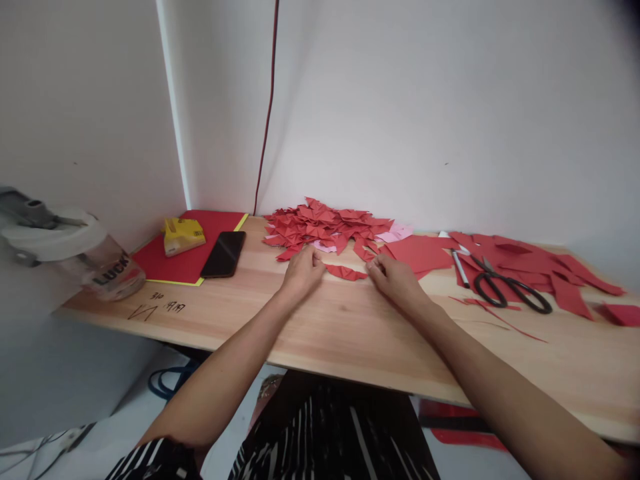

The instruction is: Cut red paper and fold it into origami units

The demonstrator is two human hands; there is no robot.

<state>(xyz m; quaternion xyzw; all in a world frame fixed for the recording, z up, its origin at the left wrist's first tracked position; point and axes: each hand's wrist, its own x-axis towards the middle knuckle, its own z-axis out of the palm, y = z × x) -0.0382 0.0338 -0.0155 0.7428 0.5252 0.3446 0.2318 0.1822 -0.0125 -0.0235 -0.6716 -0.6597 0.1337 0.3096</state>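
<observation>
A small folded red paper piece (346,272) stretches between my two hands, low over the wooden table. At its left end, the fingers of my left hand (303,272) are pinched together. My right hand (395,277) is closed in a pinch at the right end, thumb and forefinger together. The fingertips partly hide both ends of the paper. Just behind the hands rises a heap of folded red paper pieces (320,223), with some pink paper (395,232) at its right edge. Flat red paper sheets (420,253) lie right behind my right hand.
Black-handled scissors (510,290) and a white pen (461,269) lie right, near red paper strips (573,297). Left are a phone (224,254), a yellow packet (183,237) on a red folder (155,257), and a clear bottle (107,267). A wall stands behind the table (330,333).
</observation>
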